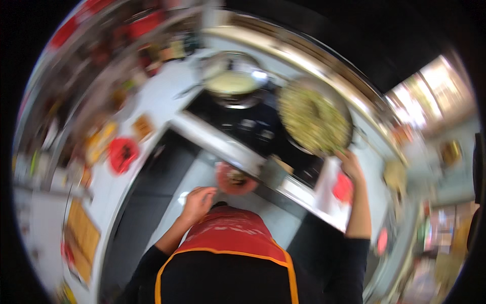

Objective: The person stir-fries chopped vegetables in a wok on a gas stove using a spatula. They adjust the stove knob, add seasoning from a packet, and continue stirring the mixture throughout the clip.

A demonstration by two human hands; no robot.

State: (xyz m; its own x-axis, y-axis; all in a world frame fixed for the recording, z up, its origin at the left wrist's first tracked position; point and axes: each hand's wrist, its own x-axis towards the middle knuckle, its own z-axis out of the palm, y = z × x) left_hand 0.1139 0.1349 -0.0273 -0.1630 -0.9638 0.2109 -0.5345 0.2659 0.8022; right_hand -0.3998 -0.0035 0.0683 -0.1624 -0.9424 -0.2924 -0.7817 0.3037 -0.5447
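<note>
A large wok (341, 95) sits on the black glass cooktop (231, 121), filled with chopped yellow-green food (315, 117). At the wok's near right rim is my right hand (350, 165), its fingers drawn together by a small green thing. Motion blur hides whether that is a utensil's handle or a piece of food. My left hand (199, 203) hangs in front of the red apron (231, 231), fingers loosely bent, nothing visible in it. Left of the wok, a pot with a glass lid (231, 79) stands on the cooktop, its contents pale yellow.
A pinkish-red bin (235, 180) stands on the floor below the cooktop. Along the left counter lie a red bag or dish (123, 154) with dark contents, and a wooden cutting board (81, 235). A red item (343, 188) rests right of the cooktop. A dark range hood (341, 34) overhangs.
</note>
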